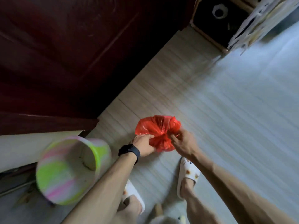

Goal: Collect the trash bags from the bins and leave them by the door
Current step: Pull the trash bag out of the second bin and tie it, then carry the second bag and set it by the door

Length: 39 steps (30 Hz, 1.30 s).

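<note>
Floor (226,110): pale wood-grain planks, widest open stretch runs right and up from the bag, bare as far as the furniture at the top right. View blurred by motion.

Door (56,54): dark red-brown, panelled, fills the upper left. Its lower edge runs diagonally down to the left and meets the floor a little above and left of the bag; a strip of bare floor lies between.

Black box with pale wood framing (216,21) sits top right against the floor edge, a pale slatted piece just beside it; well apart from the bag.

Bin (71,170): plastic, striped green, pink and white, lower left, tilted so its open mouth faces the camera. No liner seen inside. Near the left forearm, apart from the bag.

Red trash bag (157,132): thin glossy plastic, crumpled, bulging, mouth gathered toward the lower middle. Sits low over the floor between the two hands, near the door; whether it rests on the floor, cannot tell.

Left hand (144,145): grip closed on the bag's lower left edge; black watch (129,151) on the wrist.

Right hand (183,143): grip pinched on the gathered neck at the bag's right.

White slippers (188,173) below the bag, feet apart.
</note>
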### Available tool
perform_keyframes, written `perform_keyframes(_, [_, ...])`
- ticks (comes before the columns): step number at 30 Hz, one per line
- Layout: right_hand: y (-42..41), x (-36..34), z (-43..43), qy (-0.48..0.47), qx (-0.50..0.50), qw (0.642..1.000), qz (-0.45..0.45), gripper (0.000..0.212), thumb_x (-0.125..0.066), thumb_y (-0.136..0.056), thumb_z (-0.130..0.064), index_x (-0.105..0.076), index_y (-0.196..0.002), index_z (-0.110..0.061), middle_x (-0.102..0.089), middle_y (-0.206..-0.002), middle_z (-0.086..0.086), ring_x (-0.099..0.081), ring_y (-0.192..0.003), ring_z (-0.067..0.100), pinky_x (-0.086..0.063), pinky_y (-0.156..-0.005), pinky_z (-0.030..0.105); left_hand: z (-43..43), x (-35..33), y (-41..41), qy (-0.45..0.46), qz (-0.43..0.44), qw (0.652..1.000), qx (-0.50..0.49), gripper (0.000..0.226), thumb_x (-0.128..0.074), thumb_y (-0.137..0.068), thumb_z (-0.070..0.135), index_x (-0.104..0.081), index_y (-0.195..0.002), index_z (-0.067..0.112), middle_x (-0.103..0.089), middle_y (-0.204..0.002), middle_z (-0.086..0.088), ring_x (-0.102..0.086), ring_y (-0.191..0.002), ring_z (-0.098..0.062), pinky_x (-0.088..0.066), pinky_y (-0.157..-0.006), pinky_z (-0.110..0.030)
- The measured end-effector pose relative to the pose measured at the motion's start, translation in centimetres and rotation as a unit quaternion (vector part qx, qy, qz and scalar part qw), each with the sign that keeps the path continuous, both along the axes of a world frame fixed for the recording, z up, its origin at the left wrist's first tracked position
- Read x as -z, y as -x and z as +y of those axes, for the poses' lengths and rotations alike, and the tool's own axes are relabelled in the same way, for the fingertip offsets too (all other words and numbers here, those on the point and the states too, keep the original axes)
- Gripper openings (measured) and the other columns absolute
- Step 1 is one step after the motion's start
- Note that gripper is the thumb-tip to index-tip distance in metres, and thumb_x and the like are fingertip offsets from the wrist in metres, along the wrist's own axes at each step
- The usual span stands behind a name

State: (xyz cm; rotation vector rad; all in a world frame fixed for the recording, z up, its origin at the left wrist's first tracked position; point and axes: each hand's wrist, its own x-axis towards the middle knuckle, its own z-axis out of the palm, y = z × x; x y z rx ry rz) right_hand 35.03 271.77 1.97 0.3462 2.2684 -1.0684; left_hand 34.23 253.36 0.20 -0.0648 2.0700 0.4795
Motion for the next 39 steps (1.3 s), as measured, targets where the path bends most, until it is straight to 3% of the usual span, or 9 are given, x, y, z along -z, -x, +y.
perform_keyframes(3, [-1.6, -7.5, 1.6, 0.009, 0.052, 0.998, -0.030, 0.021, -0.062, -0.091, -0.024, -0.068, -0.080, -0.007, -0.071, -0.074, 0.007, -0.066, -0.072, 0.026, -0.050, -0.065, 0.037, 1.5, -9.1, 0.5, 0.014, 0.012, 1.000, 0.010, 0.052, -0.057, -0.079, 0.048, -0.057, -0.130, 0.037, -0.062, -0.133, -0.001, -0.055, -0.125, -0.027, -0.043, -0.104, -0.033])
perform_keyframes(5, [-1.9, -13.5, 2.9, 0.017, 0.083, 0.996, -0.020, 0.024, -0.061, -0.091, -0.028, -0.067, -0.078, -0.010, -0.071, -0.072, 0.005, -0.068, -0.072, 0.027, -0.053, -0.068, 0.040, 3.1, -15.2, 1.7, 0.019, 0.025, 0.999, 0.031, 0.055, -0.050, -0.077, 0.047, -0.054, -0.132, 0.038, -0.060, -0.135, -0.001, -0.054, -0.126, -0.027, -0.043, -0.105, -0.036])
perform_keyframes(10, [-1.1, -29.6, 7.9, 0.001, 0.166, 0.986, 0.012, 0.017, -0.059, -0.091, -0.021, -0.074, -0.089, -0.013, -0.076, -0.084, 0.007, -0.070, -0.082, 0.024, -0.053, -0.074, 0.035, 9.3, -32.0, 6.2, 0.015, 0.094, 0.987, 0.130, 0.044, -0.052, -0.089, 0.035, -0.055, -0.133, 0.037, -0.061, -0.134, 0.005, -0.052, -0.128, -0.024, -0.039, -0.107, -0.037])
perform_keyframes(14, [-2.5, -40.8, 14.3, -0.002, 0.255, 0.966, 0.036, 0.018, -0.059, -0.093, -0.032, -0.070, -0.079, -0.032, -0.077, -0.084, 0.001, -0.071, -0.085, 0.021, -0.051, -0.078, 0.032, 16.0, -44.2, 8.0, -0.012, 0.154, 0.966, 0.206, 0.044, -0.047, -0.092, 0.041, -0.052, -0.135, 0.037, -0.061, -0.133, 0.006, -0.052, -0.128, -0.021, -0.038, -0.107, -0.036])
perform_keyframes(19, [-6.2, -52.8, 25.7, 0.003, 0.374, 0.919, 0.127, 0.021, -0.066, -0.089, -0.043, -0.074, -0.076, -0.029, -0.076, -0.076, -0.006, -0.072, -0.076, 0.014, -0.055, -0.081, 0.040, 27.9, -56.5, 8.2, -0.066, 0.248, 0.924, 0.284, 0.042, -0.046, -0.093, 0.043, -0.054, -0.134, 0.035, -0.064, -0.128, 0.010, -0.054, -0.125, -0.015, -0.037, -0.104, -0.029])
perform_keyframes(23, [-8.4, -60.1, 34.6, 0.016, 0.444, 0.873, 0.201, 0.018, -0.071, -0.087, -0.038, -0.078, -0.077, -0.025, -0.076, -0.073, -0.004, -0.072, -0.070, 0.014, -0.058, -0.078, 0.045, 38.3, -62.5, 7.8, -0.111, 0.284, 0.902, 0.304, 0.039, -0.048, -0.094, 0.042, -0.059, -0.131, 0.032, -0.067, -0.124, 0.008, -0.058, -0.119, -0.014, -0.039, -0.094, -0.023])
perform_keyframes(28, [-10.4, -66.4, 46.4, -0.022, 0.492, 0.834, 0.250, 0.022, -0.071, -0.087, -0.037, -0.078, -0.078, -0.019, -0.075, -0.071, 0.000, -0.072, -0.072, 0.016, -0.058, -0.078, 0.044, 51.7, -67.3, 8.4, -0.120, 0.321, 0.873, 0.347, 0.042, -0.047, -0.088, 0.047, -0.058, -0.127, 0.036, -0.069, -0.119, 0.007, -0.063, -0.111, -0.019, -0.048, -0.099, -0.034])
perform_keyframes(34, [-11.7, -69.8, 60.5, -0.047, 0.543, 0.789, 0.283, 0.022, -0.067, -0.085, -0.045, -0.079, -0.088, -0.027, -0.076, -0.081, -0.005, -0.071, -0.077, 0.016, -0.058, -0.082, 0.044, 67.4, -71.9, 10.8, -0.152, 0.357, 0.830, 0.401, 0.040, -0.047, -0.091, 0.048, -0.056, -0.129, 0.039, -0.067, -0.121, 0.010, -0.061, -0.113, -0.019, -0.048, -0.097, -0.036])
perform_keyframes(39, [-12.3, -70.1, 73.0, -0.077, 0.612, 0.729, 0.296, 0.027, -0.064, -0.081, -0.047, -0.079, -0.087, -0.026, -0.077, -0.079, -0.003, -0.072, -0.074, 0.017, -0.058, -0.083, 0.047, 81.2, -72.6, 13.4, -0.192, 0.360, 0.801, 0.439, 0.037, -0.047, -0.089, 0.049, -0.055, -0.125, 0.044, -0.066, -0.119, 0.016, -0.061, -0.111, -0.015, -0.049, -0.096, -0.037])
